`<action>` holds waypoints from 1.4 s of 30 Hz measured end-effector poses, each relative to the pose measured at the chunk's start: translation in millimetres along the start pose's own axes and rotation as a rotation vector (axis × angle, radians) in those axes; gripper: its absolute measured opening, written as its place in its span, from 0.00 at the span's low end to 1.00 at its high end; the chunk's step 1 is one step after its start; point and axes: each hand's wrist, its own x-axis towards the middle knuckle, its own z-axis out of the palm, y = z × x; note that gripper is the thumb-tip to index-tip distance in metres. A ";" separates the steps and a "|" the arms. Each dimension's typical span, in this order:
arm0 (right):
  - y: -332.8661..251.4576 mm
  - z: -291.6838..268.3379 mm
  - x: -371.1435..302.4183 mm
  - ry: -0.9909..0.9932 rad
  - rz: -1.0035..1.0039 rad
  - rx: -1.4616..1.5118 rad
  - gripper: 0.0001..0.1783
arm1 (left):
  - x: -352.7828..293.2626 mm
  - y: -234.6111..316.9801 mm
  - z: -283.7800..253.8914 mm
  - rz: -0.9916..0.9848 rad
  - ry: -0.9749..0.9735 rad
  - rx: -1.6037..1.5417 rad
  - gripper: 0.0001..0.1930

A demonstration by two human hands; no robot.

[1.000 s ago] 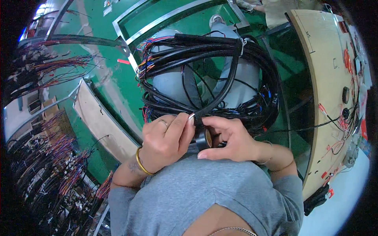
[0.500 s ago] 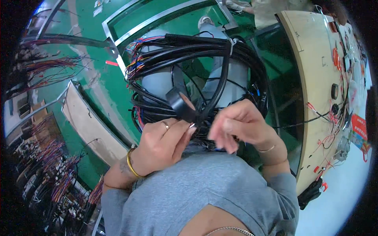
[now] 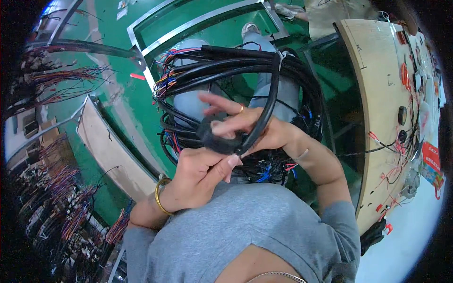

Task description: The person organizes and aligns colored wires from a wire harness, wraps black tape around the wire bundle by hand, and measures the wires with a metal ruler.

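Note:
A thick black-sheathed cable (image 3: 271,96) drops from a big coiled cable bundle (image 3: 226,59) on my lap toward my hands. My left hand (image 3: 200,174) is closed, its thumb and fingers pinching the lower part of this cable. Just above the left fingers is a roll of black tape (image 3: 207,137), smeared by motion. My right hand (image 3: 257,127) reaches behind the hanging cable from the right. Its fingers are stretched and spread, one of them over the roll's core. The right thumb is hidden.
A wooden bench (image 3: 375,118) at the right carries wires and a black tape roll (image 3: 402,115). A metal frame (image 3: 203,28) stands ahead on the green floor. At the left are a pale board (image 3: 111,148) and hanging wire bundles (image 3: 71,203).
My right hand has moved left and up, passing behind the hanging cable to the tape roll. The roll has shifted and tilted. My left hand keeps its pinch.

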 end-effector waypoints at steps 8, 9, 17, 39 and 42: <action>-10.4 10.3 -8.7 0.195 0.239 0.218 0.31 | 2.4 4.1 5.2 -0.008 -0.020 -0.024 0.07; -14.7 5.5 -9.2 0.126 0.293 0.143 0.32 | 2.4 4.6 5.4 0.012 -0.017 -0.004 0.07; -11.9 12.3 -25.0 0.151 0.315 0.059 0.35 | 0.2 7.4 2.5 0.350 0.182 0.466 0.06; -38.4 50.4 -31.3 0.652 0.476 0.295 0.23 | -1.4 3.4 1.6 0.183 0.107 0.150 0.06; -48.5 59.5 -21.5 0.621 0.560 0.368 0.22 | -3.6 4.2 2.1 0.223 0.141 0.281 0.07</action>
